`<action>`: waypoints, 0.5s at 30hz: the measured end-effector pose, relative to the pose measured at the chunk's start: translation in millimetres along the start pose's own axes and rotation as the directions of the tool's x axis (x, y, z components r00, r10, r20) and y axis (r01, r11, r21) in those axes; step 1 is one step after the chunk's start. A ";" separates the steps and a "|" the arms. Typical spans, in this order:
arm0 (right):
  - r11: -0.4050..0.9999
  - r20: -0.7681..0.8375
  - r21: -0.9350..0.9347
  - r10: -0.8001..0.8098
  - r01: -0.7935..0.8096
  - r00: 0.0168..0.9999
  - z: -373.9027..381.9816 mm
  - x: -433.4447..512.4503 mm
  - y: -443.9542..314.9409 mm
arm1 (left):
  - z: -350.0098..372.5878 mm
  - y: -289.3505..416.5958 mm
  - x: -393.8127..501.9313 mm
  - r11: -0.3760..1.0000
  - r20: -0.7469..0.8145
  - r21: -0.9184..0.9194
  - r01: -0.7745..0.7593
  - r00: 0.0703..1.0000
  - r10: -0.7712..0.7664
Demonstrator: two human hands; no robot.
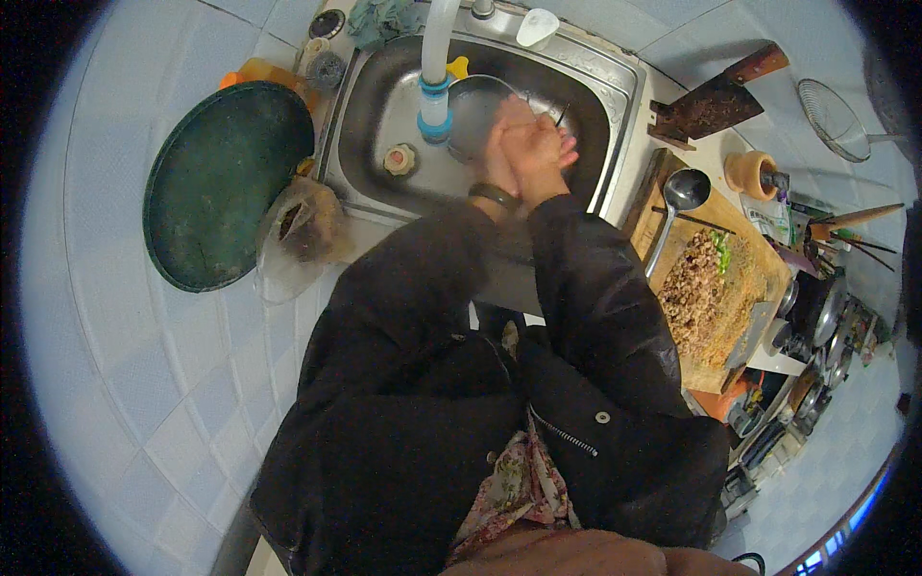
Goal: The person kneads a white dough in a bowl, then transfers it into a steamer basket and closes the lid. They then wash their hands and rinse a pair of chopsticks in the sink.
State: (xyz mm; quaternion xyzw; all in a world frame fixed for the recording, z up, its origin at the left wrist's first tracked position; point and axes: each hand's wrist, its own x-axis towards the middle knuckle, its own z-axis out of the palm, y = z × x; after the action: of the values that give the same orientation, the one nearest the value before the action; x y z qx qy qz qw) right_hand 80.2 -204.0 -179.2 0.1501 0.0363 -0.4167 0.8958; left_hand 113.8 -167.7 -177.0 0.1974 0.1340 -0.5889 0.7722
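Inside the stainless steel sink point(382, 189) my two hands are pressed together and slightly blurred. My left hand point(502, 155), with a dark bangle point(494, 193) at its wrist, lies against the palm side of my right hand point(542, 147). Whether anything small is between them is hidden. Just beyond and partly behind them sits a round, greyish bowl point(475, 115). The white faucet hose point(435, 93), with blue rings near its end, hangs down over the bowl's left side. A pale round drain plug point(399, 159) rests on the sink floor to the left.
On the right, a wooden cutting board point(774, 270) bears chopped meat point(695, 288), a ladle point(684, 194) and a knife blade point(749, 335). A cleaver point(709, 108) stands by the wall. At left are a green round tray point(227, 187) and a plastic bag point(302, 234).
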 end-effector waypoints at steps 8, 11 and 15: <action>0.816 -0.115 -0.578 -0.104 0.019 0.988 33.2 4.2 2.1 | 37.1 -6.2 -39.7 0.970 -0.087 0.142 0.197 0.979 -0.186; 0.642 -0.154 -0.766 -0.137 -0.031 0.979 40.8 6.5 6.2 | 39.9 -4.7 -37.4 0.972 -0.079 0.142 0.185 0.981 -0.175; 0.294 -0.004 -0.955 -0.116 0.030 0.993 33.6 9.4 1.2 | 28.4 -6.9 -30.0 0.965 -0.167 0.261 0.021 0.986 0.023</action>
State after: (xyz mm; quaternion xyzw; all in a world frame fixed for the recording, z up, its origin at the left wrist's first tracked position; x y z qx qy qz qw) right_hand 85.2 -220.2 -148.7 -0.3966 0.3152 -0.3487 0.7885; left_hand 98.3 -156.7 -139.6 0.3466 0.1197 -0.5823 0.7256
